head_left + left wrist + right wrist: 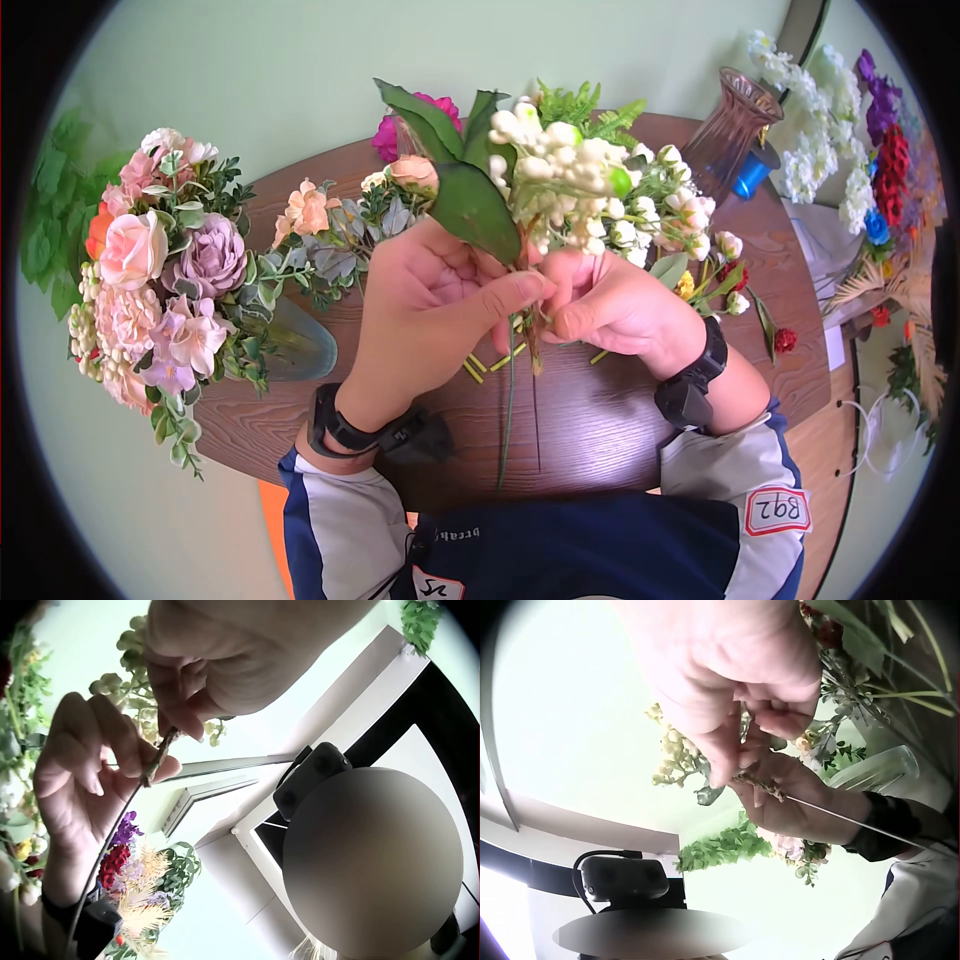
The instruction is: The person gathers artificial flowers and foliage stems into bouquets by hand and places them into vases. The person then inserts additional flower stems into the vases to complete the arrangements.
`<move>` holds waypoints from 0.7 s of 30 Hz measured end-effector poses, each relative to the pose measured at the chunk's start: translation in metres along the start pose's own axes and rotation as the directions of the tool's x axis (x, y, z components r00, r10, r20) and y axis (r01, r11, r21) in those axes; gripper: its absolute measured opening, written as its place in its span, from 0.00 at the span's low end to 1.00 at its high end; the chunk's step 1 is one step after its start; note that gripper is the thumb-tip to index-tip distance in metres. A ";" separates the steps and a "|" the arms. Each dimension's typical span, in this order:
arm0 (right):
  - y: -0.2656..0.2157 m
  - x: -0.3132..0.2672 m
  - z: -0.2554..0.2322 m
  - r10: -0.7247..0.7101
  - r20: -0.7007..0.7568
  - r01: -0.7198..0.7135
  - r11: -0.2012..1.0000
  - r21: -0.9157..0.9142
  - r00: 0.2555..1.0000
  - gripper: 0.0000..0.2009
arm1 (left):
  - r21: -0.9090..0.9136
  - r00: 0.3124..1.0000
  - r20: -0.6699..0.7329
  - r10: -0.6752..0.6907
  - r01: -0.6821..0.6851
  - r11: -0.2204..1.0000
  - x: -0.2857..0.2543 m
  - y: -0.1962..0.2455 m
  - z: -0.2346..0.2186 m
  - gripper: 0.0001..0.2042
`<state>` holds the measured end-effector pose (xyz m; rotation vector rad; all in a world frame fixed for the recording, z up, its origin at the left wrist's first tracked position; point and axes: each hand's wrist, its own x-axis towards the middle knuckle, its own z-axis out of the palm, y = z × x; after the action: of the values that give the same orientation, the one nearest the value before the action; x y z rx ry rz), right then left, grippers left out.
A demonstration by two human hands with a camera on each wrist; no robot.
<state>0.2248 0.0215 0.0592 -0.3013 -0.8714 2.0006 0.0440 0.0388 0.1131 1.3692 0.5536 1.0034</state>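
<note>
Over the table's middle, both hands hold an artificial spray with white berries [565, 165] and broad dark green leaves [472, 215]. My left hand [425, 305] pinches its stem just below the leaves. Close beside it, my right hand [625, 308] pinches the same stem between thumb and fingers. A rough brown section of stem [156, 759] shows between the two hands in the left wrist view. From there a long thin stem [847, 819] runs away in the right wrist view. Some of the stem is hidden behind the fingers.
A vase of pink and mauve flowers [135, 250] stands on the left of the dark wooden table [590, 440]. Behind the hands lie peach flowers [308, 210] and white rosebuds [690, 210]. An amber-tinted glass vase [725, 135] and a blue object [750, 178] are at the back right.
</note>
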 end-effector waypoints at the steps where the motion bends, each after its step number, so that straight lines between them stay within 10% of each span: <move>1: -0.001 0.000 0.001 0.032 0.008 -0.032 0.999 -0.006 0.999 0.06 | 0.001 1.000 0.000 0.001 -0.001 1.000 -0.001 0.001 0.000 0.10; 11: -0.011 -0.003 -0.004 0.217 -0.010 -0.217 0.972 -0.084 0.976 0.05 | 0.064 0.999 -0.044 -0.013 0.016 0.998 -0.004 -0.004 0.008 0.10; 16: -0.015 0.001 0.009 0.042 -0.218 -0.118 0.929 -0.352 0.975 0.03 | 0.113 0.992 -0.084 0.094 -0.085 0.990 0.004 -0.007 0.001 0.09; 18: -0.007 0.007 0.010 -0.577 0.212 0.360 0.154 -0.920 0.789 0.04 | 0.086 0.981 -0.146 0.126 -0.114 0.990 0.006 -0.006 0.002 0.09; 21: -0.002 0.000 0.024 -0.607 0.111 0.255 0.156 -0.954 0.787 0.04 | 0.077 0.973 -0.178 0.146 -0.134 0.988 0.008 -0.009 0.003 0.10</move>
<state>0.2141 0.0109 0.0775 -0.8847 -1.6568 0.5888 0.0524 0.0449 0.1069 1.3958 0.6373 1.2447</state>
